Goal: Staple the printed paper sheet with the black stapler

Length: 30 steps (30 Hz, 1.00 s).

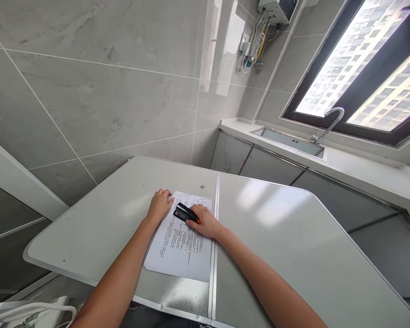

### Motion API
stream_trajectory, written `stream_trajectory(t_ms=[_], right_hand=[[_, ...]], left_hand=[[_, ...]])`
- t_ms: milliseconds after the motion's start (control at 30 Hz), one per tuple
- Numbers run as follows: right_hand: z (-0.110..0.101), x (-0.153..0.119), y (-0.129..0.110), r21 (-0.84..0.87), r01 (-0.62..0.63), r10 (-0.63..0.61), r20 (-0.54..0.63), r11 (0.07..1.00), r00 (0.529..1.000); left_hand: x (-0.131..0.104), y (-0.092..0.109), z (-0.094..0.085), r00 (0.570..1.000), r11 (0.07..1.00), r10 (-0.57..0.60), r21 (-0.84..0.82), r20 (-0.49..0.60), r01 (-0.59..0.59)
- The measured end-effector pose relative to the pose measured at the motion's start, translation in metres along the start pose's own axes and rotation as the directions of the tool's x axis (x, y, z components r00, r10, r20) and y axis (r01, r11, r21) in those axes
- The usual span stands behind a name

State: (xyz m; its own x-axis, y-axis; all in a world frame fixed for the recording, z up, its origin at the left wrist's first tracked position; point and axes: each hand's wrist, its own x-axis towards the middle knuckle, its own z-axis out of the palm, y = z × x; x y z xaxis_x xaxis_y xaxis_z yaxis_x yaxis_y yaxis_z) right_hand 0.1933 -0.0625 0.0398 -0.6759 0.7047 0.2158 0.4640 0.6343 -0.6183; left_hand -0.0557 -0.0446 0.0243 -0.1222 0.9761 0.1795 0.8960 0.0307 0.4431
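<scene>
A black stapler (185, 212) with a bit of orange at its rear lies over the printed paper (177, 259), its front end pointing left. My right hand (205, 221) is wrapped round its rear half. At the paper's upper left edge, my left hand (160, 203) has its fingers curled, with the thumb side against the sheet. The paper lies on the white folding table (259, 255), text side up. Whether it is one sheet or a stack I cannot tell. Two small metal pieces, like staples (202, 186), lie just beyond the paper.
A metal-edged seam (214, 273) runs down the table beside the paper. Behind the table stands a grey tiled wall (105, 105). To the right are a counter with a sink (290, 140), a faucet (331, 123) and a window. White cables (30, 307) hang at the lower left.
</scene>
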Motion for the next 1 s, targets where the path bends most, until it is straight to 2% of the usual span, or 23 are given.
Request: stream_trajectory(t_ms=[67,133,233,300,433,467,567,633,700,1000], right_hand=[[-0.004,-0.002,0.006,0.024,-0.028,0.029,-0.053,0.999,0.998],[-0.017,-0.011,0.021,0.020,-0.098,0.099,-0.130,0.995,0.987],[-0.053,-0.041,0.059,-0.055,-0.288,0.265,-0.265,0.956,0.927],[-0.084,-0.075,0.089,-0.162,-0.479,0.395,-0.374,0.863,0.839],[-0.133,-0.154,0.143,-0.231,-0.684,0.499,-0.531,0.691,0.684],[-0.140,-0.170,0.153,-0.265,-0.745,0.523,-0.572,0.612,0.632],[-0.146,-0.198,0.174,-0.343,-0.772,0.519,-0.587,0.535,0.621],[-0.143,-0.201,0.179,-0.362,-0.766,0.514,-0.581,0.532,0.631],[-0.141,-0.197,0.180,-0.350,-0.776,0.534,-0.574,0.525,0.621],[-0.144,-0.196,0.179,-0.203,-0.770,0.560,-0.579,0.605,0.593]], left_hand=[[0.001,-0.001,0.002,1.000,1.000,0.006,0.017,-0.007,-0.006],[0.001,-0.002,0.005,1.000,1.000,0.013,0.026,-0.015,-0.013],[0.002,-0.003,0.008,0.999,0.999,0.029,0.028,-0.025,-0.028],[0.002,-0.004,0.010,0.999,0.999,0.031,0.036,-0.028,-0.030],[0.002,-0.003,0.014,0.999,0.997,0.033,0.072,-0.023,-0.031],[0.002,-0.002,0.015,0.999,0.996,0.035,0.083,-0.021,-0.034],[0.002,-0.001,0.015,0.999,0.993,0.038,0.113,-0.017,-0.036],[0.002,-0.001,0.015,0.999,0.991,0.039,0.126,-0.017,-0.037],[0.002,-0.002,0.014,0.999,0.992,0.043,0.120,-0.015,-0.041],[0.002,-0.001,0.011,0.998,0.991,0.066,0.117,0.017,-0.068]])
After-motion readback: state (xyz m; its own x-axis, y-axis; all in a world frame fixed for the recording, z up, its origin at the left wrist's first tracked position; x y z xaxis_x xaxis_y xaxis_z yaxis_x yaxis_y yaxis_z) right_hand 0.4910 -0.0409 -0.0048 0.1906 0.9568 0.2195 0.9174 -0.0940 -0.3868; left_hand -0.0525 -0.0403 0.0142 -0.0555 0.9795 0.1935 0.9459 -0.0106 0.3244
